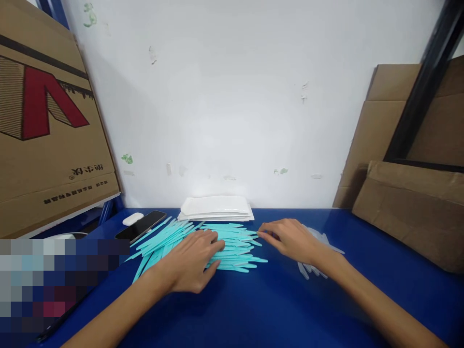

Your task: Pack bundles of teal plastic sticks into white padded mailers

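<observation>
Head view: left hand (pixel 195 258) lies loosely open over turquoise sticks (pixel 237 250); right hand (pixel 290 239) angled inward, its hold impossible to tell.

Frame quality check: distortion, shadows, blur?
Head view: edges of the left carton and right cardboard lean, likely wide-angle stretch; white wall looks darker beside that carton; turquoise sticks fairly sharp, translucent pieces low-contrast; lower-left corner pixelated.

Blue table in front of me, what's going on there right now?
A person's left hand lies over a pile of turquoise strips on the blue table. The right hand has its fingertips at the pile's right edge; whether it grips a strip is hard to tell. Clear strips lie around the right wrist, and white packets are stacked behind the pile.
</observation>
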Tool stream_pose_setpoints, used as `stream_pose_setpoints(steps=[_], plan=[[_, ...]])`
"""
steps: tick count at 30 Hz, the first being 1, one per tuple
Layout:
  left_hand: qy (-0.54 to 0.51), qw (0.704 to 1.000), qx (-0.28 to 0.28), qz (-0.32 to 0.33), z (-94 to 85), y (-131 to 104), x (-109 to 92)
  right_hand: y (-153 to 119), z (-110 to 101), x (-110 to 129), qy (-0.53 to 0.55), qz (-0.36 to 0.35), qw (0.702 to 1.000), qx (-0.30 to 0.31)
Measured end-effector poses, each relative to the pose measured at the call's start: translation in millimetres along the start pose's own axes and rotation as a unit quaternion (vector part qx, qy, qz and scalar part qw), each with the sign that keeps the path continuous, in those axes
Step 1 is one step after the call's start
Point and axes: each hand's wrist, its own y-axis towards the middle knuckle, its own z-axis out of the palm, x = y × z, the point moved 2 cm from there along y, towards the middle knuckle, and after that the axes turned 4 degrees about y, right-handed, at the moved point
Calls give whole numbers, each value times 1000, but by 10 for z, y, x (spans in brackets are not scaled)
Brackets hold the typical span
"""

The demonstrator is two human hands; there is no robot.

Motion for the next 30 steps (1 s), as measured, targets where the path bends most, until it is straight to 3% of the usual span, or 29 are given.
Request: stream_pose_setpoints(steps=[6, 10, 14, 20, 26, 28, 30], plan=[[1, 999, 31, 12, 51, 38, -137, -83, -226, -364, 32, 142, 985, 94], [10, 999, 30, 17, 77, 44, -148, -255, -353, -581, 170, 224, 927, 249], [23, 999, 34, 28, 78, 52, -167, -362, -378, -608, 218, 278, 880, 319], [28, 998, 33, 38, 85, 73, -183, -351, -236, -543, 248, 269, 874, 319], [19, 999, 36, 33, 65, 67, -194, -294, -150, -537, 249, 226, 863, 379], [12, 999, 36, 31, 60, 63, -194, -264, -196, -487, 240, 191, 878, 368], [3, 999, 33, 30, 61, 61, -194, -221, -262, -414, 232, 152, 906, 320]])
